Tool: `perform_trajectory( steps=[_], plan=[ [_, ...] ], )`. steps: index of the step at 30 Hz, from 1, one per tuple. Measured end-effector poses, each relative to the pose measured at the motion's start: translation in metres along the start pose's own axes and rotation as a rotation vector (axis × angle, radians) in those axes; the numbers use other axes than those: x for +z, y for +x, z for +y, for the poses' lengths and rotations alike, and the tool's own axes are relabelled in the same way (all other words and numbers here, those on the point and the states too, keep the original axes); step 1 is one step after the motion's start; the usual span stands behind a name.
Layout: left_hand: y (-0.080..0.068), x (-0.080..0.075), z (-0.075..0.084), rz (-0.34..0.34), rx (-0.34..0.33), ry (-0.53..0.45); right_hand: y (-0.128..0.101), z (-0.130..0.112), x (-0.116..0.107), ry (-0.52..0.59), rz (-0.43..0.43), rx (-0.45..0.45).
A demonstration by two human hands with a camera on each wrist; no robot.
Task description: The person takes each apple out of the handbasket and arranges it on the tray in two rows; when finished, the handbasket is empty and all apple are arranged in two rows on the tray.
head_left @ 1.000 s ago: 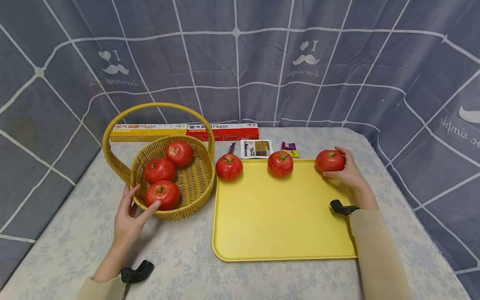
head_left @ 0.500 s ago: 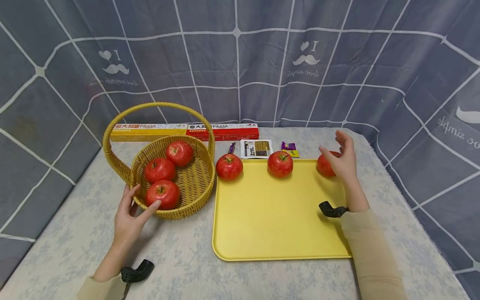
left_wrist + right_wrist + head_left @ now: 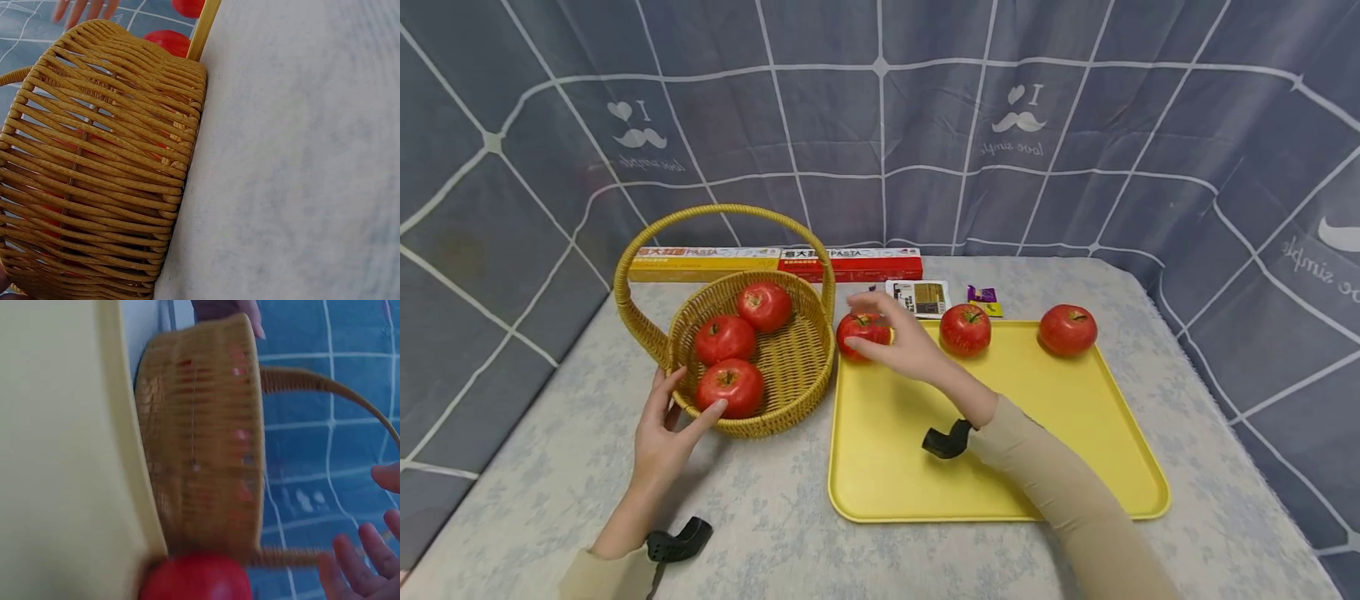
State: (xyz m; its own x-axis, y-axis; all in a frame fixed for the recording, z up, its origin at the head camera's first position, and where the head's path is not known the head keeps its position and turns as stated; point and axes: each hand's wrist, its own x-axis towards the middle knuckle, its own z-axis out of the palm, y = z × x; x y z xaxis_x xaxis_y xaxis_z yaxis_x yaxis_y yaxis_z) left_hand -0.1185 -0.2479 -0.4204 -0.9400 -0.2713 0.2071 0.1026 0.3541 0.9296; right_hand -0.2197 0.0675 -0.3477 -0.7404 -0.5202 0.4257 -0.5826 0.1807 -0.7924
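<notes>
A wicker basket (image 3: 797,367) with an arched handle holds three red apples, the nearest apple (image 3: 730,387) lying beside its near rim. My left hand (image 3: 662,442) holds the basket's near left rim, thumb and fingers spread along it; the left wrist view shows mostly the basket's woven wall (image 3: 100,162). My right hand (image 3: 906,342) hovers with fingers apart over the left apple (image 3: 853,337) at the far left corner of a yellow tray (image 3: 925,467). The right wrist view has that apple (image 3: 197,578) below the spread fingers (image 3: 350,569), apart from them.
Two more apples sit along the tray's far edge: a middle apple (image 3: 965,330) and a right apple (image 3: 1067,330). Behind the tray lie a flat packet (image 3: 919,297) and small wrapped sweets (image 3: 983,300). Yellow and red pasta boxes (image 3: 850,265) line the back, before a grid-patterned curtain (image 3: 925,125).
My right hand let go of the right apple at the tray's far right corner, lifted, and swung left to above the left apple. My left hand stays at the basket.
</notes>
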Motion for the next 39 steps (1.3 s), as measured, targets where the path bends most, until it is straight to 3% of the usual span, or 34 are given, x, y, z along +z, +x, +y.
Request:
perform_trajectory(
  steps=[9, 18, 25, 30, 35, 39],
  plan=[
    [-0.001, -0.001, 0.002, -0.011, -0.007, 0.008, 0.046, -0.005, 0.077, -0.031, -0.351, -0.004],
    [0.0, 0.0, 0.001, -0.03, 0.011, -0.024, 0.069, 0.003, 0.118, -0.135, -0.581, 0.039],
    [-0.001, -0.001, 0.0, -0.028, 0.012, -0.023, 0.076, 0.007, 0.134, -0.194, -0.62, 0.084],
    [-0.001, -0.001, 0.0, -0.036, -0.001, -0.008, 0.074, 0.008, 0.132, -0.24, -0.586, 0.094],
    [-0.002, -0.003, -0.001, -0.037, -0.002, 0.009, 0.069, 0.005, 0.116, -0.281, -0.504, 0.068],
    [-0.001, -0.004, -0.001, -0.045, 0.017, 0.012, 0.062, -0.003, 0.09, -0.217, -0.396, 0.066]
  ],
)
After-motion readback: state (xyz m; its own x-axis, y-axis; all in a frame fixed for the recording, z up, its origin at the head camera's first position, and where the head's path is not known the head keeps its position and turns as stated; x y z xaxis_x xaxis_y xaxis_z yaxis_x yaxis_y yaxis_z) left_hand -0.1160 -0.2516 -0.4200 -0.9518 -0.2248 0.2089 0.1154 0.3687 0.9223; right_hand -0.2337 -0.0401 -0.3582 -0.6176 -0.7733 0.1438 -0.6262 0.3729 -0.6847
